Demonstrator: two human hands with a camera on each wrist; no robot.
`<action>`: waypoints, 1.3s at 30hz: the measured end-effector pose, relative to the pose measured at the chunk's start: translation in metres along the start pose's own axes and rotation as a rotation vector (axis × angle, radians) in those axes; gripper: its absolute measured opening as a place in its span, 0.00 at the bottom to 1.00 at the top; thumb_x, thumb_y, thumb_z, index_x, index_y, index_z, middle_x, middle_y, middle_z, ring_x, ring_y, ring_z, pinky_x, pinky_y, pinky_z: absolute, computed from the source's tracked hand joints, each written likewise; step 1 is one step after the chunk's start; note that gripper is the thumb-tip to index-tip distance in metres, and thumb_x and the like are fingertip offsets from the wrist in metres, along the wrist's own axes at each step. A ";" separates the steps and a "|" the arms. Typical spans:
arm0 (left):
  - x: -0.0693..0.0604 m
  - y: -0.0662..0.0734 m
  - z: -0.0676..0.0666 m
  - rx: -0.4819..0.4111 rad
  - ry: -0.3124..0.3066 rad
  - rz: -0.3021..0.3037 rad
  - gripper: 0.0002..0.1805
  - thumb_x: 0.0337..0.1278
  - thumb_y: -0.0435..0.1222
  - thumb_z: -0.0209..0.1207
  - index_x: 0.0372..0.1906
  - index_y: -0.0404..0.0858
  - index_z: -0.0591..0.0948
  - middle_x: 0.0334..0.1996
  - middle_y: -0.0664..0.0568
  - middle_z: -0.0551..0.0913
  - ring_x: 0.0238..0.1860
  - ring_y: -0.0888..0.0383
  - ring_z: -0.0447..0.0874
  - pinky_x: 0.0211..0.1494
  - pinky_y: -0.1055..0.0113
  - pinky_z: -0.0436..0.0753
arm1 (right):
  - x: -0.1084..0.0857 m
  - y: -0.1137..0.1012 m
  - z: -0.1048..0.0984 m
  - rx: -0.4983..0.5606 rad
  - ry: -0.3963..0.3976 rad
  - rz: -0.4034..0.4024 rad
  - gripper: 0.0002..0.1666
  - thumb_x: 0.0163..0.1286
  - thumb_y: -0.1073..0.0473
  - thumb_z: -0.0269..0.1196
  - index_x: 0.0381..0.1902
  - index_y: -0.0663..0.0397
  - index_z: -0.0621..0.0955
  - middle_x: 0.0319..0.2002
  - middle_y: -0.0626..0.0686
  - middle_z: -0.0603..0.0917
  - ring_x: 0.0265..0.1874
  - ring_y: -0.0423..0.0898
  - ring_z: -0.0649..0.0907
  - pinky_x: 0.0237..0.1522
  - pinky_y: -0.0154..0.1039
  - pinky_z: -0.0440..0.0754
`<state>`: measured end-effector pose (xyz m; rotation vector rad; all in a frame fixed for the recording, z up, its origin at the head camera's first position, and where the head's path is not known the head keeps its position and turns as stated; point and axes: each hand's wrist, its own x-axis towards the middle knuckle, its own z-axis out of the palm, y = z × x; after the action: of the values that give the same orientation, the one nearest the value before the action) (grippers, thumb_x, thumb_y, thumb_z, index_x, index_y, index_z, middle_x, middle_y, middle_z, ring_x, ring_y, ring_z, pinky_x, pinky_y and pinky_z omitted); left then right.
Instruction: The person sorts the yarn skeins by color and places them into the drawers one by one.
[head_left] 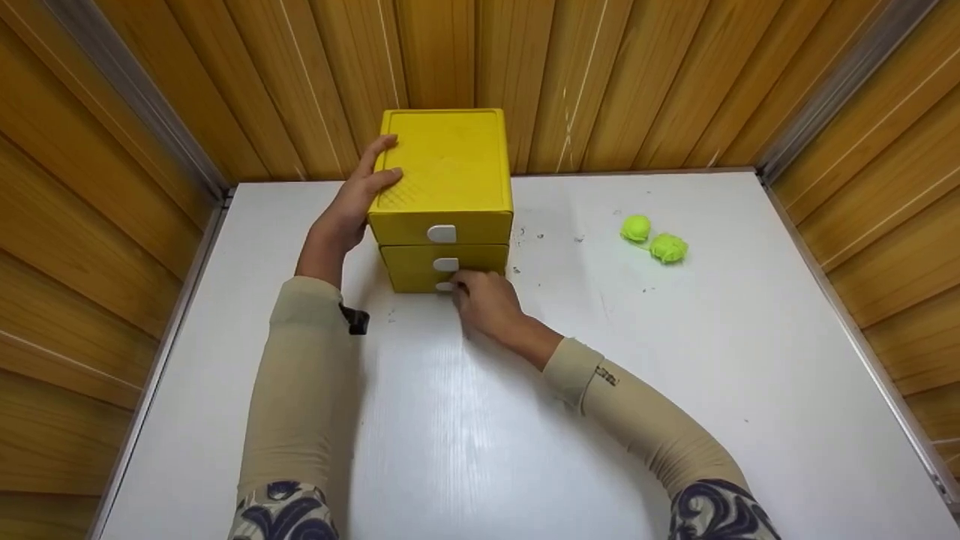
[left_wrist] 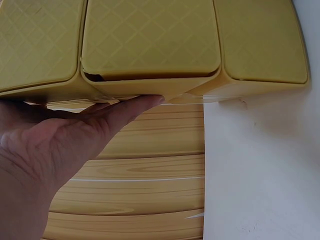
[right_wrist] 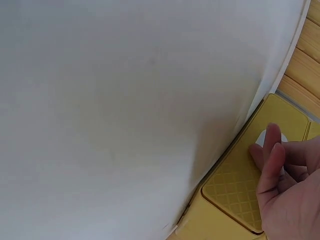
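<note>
A yellow drawer box (head_left: 454, 161) with white pull tabs stands on the table, its front facing me. Against its left side rests my left hand (head_left: 351, 208), with two fingertips lying over the top edge; the left wrist view shows that hand (left_wrist: 65, 145) flat along the box's side below the patterned drawer fronts. At the lowest drawer, my right hand (head_left: 487, 304) pinches the white pull tab (head_left: 444, 286). In the right wrist view the thumb and fingers of this hand (right_wrist: 295, 200) partly cover the tab (right_wrist: 260, 138). That drawer looks flush with the box.
Two bright green crumpled balls (head_left: 668, 247) lie on the white table (head_left: 675, 360), right of the box. Dark specks are scattered between them and the box. Wood-patterned panels (head_left: 439, 52) stand behind and at both sides.
</note>
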<state>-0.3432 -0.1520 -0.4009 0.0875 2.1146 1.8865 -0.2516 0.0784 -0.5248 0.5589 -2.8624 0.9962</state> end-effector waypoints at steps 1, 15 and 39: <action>0.000 0.000 0.000 0.001 -0.001 -0.001 0.35 0.78 0.49 0.50 0.80 0.77 0.53 0.89 0.55 0.34 0.84 0.46 0.53 0.84 0.47 0.64 | 0.000 0.000 0.000 0.003 -0.001 -0.004 0.12 0.78 0.61 0.62 0.49 0.55 0.91 0.40 0.53 0.95 0.37 0.49 0.92 0.43 0.50 0.89; 0.004 0.005 0.000 0.012 0.000 0.012 0.34 0.77 0.49 0.51 0.80 0.77 0.55 0.89 0.55 0.35 0.85 0.46 0.51 0.85 0.45 0.62 | 0.006 -0.003 -0.006 -0.016 -0.003 0.007 0.11 0.79 0.60 0.63 0.46 0.56 0.91 0.41 0.53 0.95 0.39 0.50 0.92 0.44 0.49 0.89; 0.002 -0.004 -0.001 0.017 0.007 0.008 0.35 0.76 0.50 0.51 0.80 0.76 0.54 0.89 0.53 0.33 0.83 0.43 0.56 0.81 0.46 0.69 | 0.002 -0.002 -0.001 -0.036 -0.011 -0.010 0.11 0.78 0.60 0.64 0.46 0.56 0.91 0.40 0.54 0.95 0.39 0.53 0.93 0.44 0.51 0.89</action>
<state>-0.3445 -0.1533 -0.4054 0.0931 2.1383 1.8765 -0.2529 0.0772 -0.5227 0.5772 -2.8780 0.9408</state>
